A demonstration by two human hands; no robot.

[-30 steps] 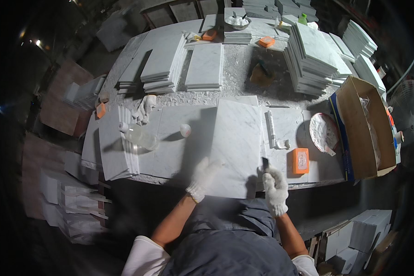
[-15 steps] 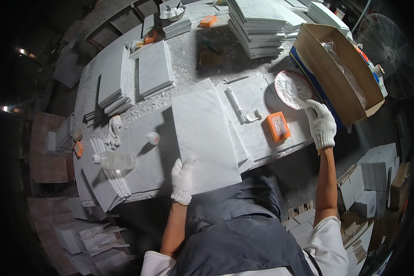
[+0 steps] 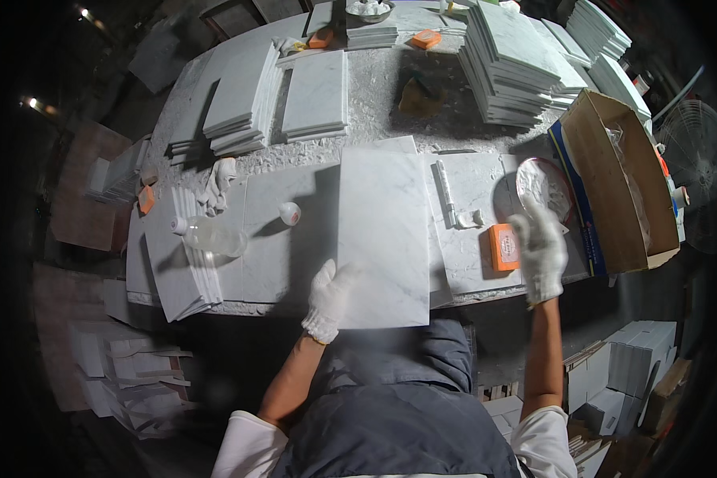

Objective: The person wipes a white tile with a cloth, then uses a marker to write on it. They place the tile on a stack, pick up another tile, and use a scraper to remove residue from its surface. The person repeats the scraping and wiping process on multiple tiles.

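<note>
A white-gloved left hand [image 3: 329, 301], mine, grips the near left edge of a pale, grey-veined marble tile [image 3: 384, 231]. The tile lies over another one and juts past the table's near edge. My right hand [image 3: 542, 251], also gloved, is smeared by motion between an orange block [image 3: 504, 247] and the cardboard box; whether its fingers hold anything does not show. Just beyond it sits a red-rimmed bowl [image 3: 543, 190] of white paste, partly hidden by the fingers. Left of the block lie a white marker-like tube [image 3: 444, 190] and a small white curved piece [image 3: 470, 219].
An open cardboard box [image 3: 613, 187] stands at the right, before a fan [image 3: 693, 151]. Stacked tiles [image 3: 510, 60] rise at the back. A clear bottle [image 3: 215, 237] lies on slabs at left, near a small white bottle [image 3: 290, 213] and a crumpled glove [image 3: 219, 186].
My right hand has drawn back from the bowl toward me, beside the orange block. The view has turned and shifted; my left hand keeps its grip on the tile.
</note>
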